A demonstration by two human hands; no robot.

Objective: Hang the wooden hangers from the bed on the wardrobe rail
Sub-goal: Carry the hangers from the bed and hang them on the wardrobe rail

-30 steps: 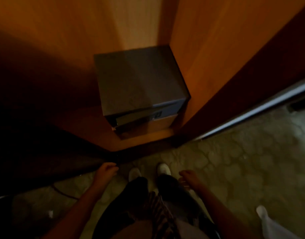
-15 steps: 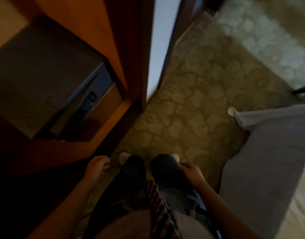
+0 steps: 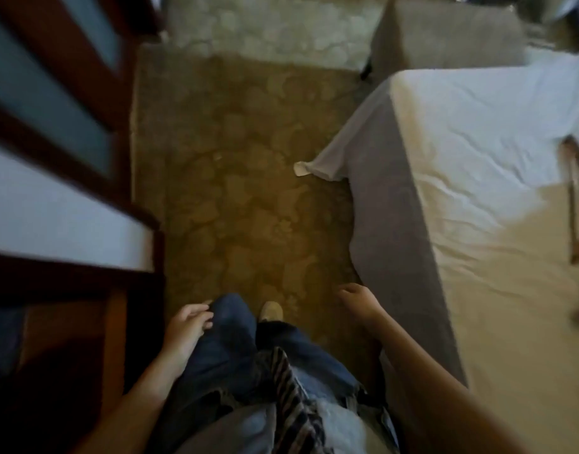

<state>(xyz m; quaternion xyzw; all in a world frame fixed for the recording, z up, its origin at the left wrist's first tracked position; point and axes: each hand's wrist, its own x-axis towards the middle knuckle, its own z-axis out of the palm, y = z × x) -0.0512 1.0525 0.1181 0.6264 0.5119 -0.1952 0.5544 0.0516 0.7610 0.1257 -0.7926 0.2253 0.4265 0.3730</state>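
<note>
One hanger [image 3: 571, 204] that I can make out lies on the bed [image 3: 478, 142], far right; the rail is out of view. Left hand [image 3: 186, 329] rests on the thigh and right hand [image 3: 357, 298] hangs, each grip slack and empty. I judge this pickup not yet begun.

One head-worn view, pitched steeply down from standing height. The person's own jeans [image 3: 229, 348] and a shoe [image 3: 271, 311] sit close at the bottom edge. It faces along the strip of carpet [image 3: 248, 191], with a panelled door [image 3: 52, 126] up the left edge and the bed [image 3: 478, 158] on the right, its far corner near the top. The whole frame is blurred.
</note>
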